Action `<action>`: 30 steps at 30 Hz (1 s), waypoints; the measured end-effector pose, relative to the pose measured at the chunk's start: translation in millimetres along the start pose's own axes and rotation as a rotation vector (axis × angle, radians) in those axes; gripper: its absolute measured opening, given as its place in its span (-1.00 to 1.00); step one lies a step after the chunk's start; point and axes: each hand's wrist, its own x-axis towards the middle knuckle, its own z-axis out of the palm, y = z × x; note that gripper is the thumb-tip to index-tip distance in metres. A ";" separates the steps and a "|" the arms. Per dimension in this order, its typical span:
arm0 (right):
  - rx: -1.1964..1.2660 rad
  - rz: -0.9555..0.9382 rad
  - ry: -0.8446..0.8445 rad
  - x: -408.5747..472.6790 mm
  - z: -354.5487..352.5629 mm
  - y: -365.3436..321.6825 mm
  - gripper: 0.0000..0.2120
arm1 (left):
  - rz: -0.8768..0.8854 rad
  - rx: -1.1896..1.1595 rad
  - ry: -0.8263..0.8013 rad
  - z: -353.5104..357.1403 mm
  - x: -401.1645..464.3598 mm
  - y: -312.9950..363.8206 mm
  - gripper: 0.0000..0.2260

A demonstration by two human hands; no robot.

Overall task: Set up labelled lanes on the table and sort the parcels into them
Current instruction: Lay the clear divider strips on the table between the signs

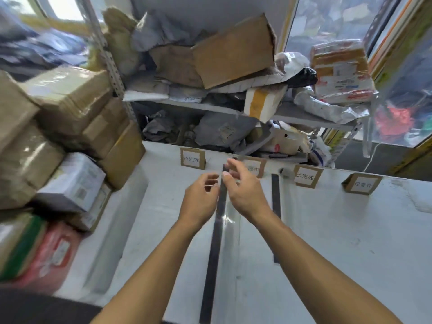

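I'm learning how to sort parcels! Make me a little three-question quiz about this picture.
1. True or false: four label cards stand along the far edge of the table.
2. How many dark tape strips lie on the table?
A. one
B. two
C. five
3. Fill in: both hands hover over the far end of the ____ tape strip.

Key:
1. True: first card, second card partly hidden by the right hand, third card, fourth card.
2. B: long strip, short strip.
3. long, under the left hand.
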 end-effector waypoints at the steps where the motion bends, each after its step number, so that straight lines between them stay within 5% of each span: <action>1: -0.005 0.003 -0.019 -3.0 20.7 -8.6 -0.58 | -0.002 0.038 0.025 -21.3 -5.3 -10.3 -0.78; 8: -0.026 0.193 -0.231 -33.0 158.4 -32.6 -0.59 | -0.063 0.284 0.204 -137.8 -35.5 -104.9 -0.65; 12: -0.032 0.326 -0.331 -49.9 212.2 -31.3 -0.52 | -0.269 0.458 0.061 -166.1 -42.0 -156.3 -0.41; 16: -0.081 0.357 -0.440 -60.8 244.5 -28.9 -0.44 | -0.417 0.213 -0.097 -176.4 -48.6 -180.5 -0.45; 30: 0.020 0.428 -0.529 -62.0 274.5 -29.2 -0.33 | -0.289 0.298 0.075 -216.1 -52.5 -157.3 -0.54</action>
